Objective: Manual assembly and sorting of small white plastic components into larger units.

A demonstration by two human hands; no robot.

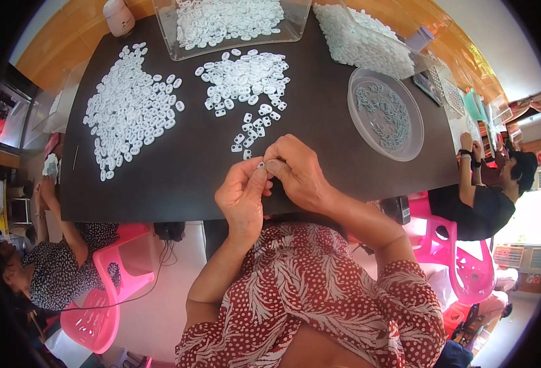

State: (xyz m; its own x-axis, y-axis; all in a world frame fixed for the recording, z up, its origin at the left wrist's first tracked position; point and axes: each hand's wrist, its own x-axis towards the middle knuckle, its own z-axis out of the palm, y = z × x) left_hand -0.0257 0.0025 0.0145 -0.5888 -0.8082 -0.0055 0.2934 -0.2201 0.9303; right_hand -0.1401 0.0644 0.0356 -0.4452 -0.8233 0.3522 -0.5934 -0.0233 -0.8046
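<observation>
1. Left hand (244, 193): thumb and fingers pinch a small white piece (260, 165) near frame centre; fingertips partly cover it.
2. Right hand (296, 175): thumb and index finger closed beside the piece; what they grip is hidden.
3. White piles: upper left (129, 104) and upper centre (249, 76).
4. Clear bin (292, 30): cut off by top edge.
5. Round tub (416, 126), right: contains grey-green parts (381, 110), individually indistinct.

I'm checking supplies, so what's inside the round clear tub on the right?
The round clear tub holds many small grey-green pieces, scattered loosely. Patches of its bottom show between them; whatever lies beneath the overlapping pieces is covered and can't be seen.
</observation>
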